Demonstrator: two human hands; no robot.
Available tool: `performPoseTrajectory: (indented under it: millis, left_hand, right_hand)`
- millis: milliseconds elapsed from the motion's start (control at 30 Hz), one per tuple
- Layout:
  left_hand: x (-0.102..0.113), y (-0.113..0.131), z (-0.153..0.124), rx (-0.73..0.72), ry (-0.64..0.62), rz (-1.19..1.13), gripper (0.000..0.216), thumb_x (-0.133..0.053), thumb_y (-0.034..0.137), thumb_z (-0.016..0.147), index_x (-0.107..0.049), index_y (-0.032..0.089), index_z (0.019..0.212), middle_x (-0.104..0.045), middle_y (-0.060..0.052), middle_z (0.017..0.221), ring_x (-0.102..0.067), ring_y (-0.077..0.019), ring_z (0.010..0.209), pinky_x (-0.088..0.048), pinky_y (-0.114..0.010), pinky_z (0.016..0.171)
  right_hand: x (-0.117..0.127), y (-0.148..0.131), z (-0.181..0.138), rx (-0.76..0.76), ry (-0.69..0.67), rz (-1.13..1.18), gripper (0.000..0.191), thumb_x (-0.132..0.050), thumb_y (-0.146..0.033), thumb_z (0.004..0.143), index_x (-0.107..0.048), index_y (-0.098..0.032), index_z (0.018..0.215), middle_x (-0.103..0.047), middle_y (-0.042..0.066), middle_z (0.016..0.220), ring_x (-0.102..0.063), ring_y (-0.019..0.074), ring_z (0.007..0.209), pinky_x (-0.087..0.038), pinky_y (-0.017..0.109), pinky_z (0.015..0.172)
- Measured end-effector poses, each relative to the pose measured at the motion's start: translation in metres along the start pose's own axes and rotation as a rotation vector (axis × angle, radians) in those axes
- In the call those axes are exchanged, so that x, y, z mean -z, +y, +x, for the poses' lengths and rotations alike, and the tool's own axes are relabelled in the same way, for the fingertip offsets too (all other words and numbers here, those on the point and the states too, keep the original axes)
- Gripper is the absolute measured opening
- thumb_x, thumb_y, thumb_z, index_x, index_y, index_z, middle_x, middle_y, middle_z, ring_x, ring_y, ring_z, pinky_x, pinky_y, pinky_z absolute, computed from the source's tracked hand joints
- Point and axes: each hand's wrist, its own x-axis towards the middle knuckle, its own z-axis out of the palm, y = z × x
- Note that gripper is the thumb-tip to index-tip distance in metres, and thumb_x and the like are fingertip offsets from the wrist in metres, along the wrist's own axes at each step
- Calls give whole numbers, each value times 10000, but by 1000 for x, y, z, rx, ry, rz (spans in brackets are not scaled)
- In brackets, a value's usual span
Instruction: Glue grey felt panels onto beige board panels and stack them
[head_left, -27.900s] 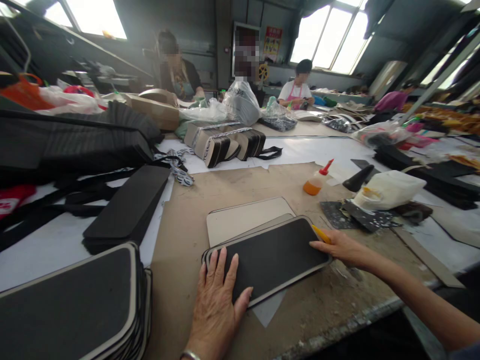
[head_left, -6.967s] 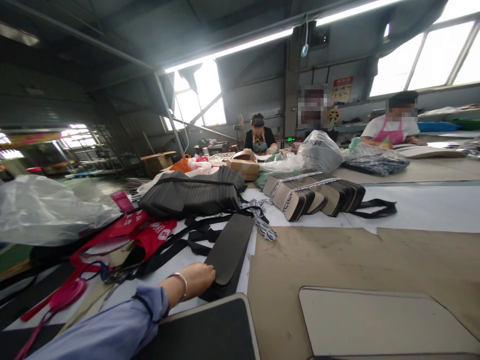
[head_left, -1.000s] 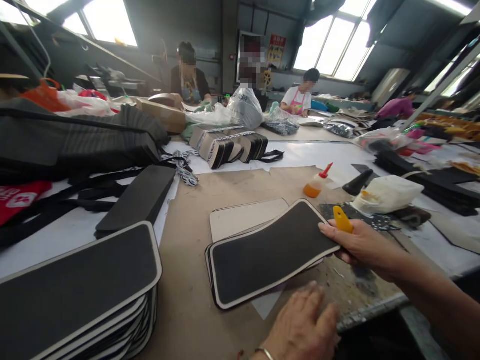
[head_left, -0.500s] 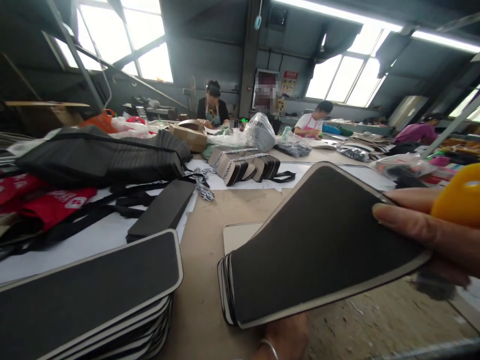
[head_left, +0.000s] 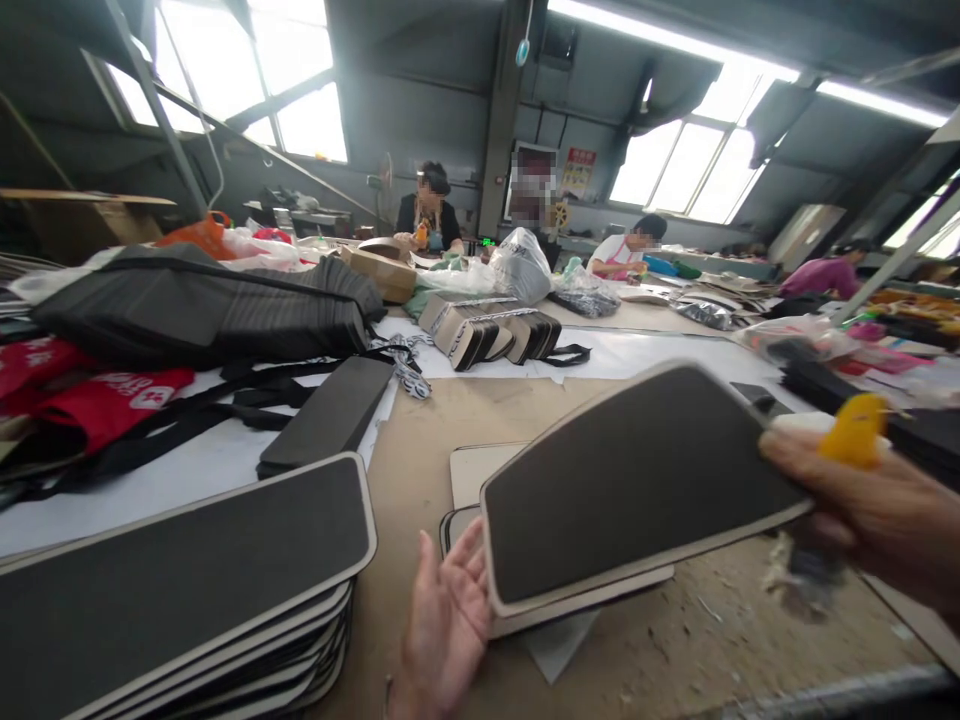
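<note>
1. A flat black panel with a pale cream bound edge and rounded corners (head_left: 637, 480) is lifted clear of the tabletop, tilted, its far end higher than its near end
2. The right hand (head_left: 877, 515) pinches the panel's right end between thumb and fingers, and a small yellow plastic tool (head_left: 851, 430) sticks up from the same grip
3. The left hand (head_left: 450, 620) is spread open, palm up, at the panel's near-left corner; whether it touches the edge cannot be told
4. Just beneath lie more panels of the same kind in a short pile (head_left: 570, 610) on the brown cardboard sheet covering the tabletop (head_left: 420, 440), with a pale cream board (head_left: 480, 470) behind them
5. To the left sits a tall stack of finished black panels with cream edging (head_left: 180, 590), and behind it a stack of plain black foam strips (head_left: 330, 415)
6. Risks, as judged from here: held by one end only, the panel could sag or slip from the pinch; the yellow tool sharing that grip could scratch the black face or drop; the open left hand could miss the corner, leaving the cream edge to drag over the gritty cardboard and pick up dirt
</note>
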Motion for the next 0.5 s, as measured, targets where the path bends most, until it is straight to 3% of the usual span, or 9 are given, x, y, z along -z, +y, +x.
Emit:
performPoseTrajectory:
  millis: [67,200,333,500]
  left_hand:
    - [16,15,-10,-17,123,71,436,-500,501,809,-591,152,1053,-668,-120,1065,-657,-186,873,-526,-301,775]
    - [35,24,-20,-23,293,315,341,-720,277,678,-632,132,974,-712,-78,912,-663,-162,786,-517,-206,646]
    - [34,25,-18,9,388,398,446,-747,387,630,-637,125,973,-723,-68,847,-667,-182,755,-517,-214,586]
    - [35,25,-12,59,495,495,468,-850,309,444,-673,147,847,-723,-27,710,-674,-197,697,-526,-211,579]
  right_hand:
    - [-36,40,6,-137,-180,10,475,-440,-680,746,-401,-225,614,-331,-59,436,-299,77,371,-238,225,363]
    - [-79,102,17,-279,-274,-291,436,-456,-574,742,-395,-204,520,-401,-35,362,-369,79,351,-309,217,402]
    - [-80,120,19,-260,-325,-256,351,-445,-480,772,-417,-194,572,-414,-54,377,-387,69,356,-321,191,408]
    - [-77,128,18,-280,-362,-126,302,-463,-452,770,-436,-183,634,-396,-77,404,-379,56,348,-290,171,379]
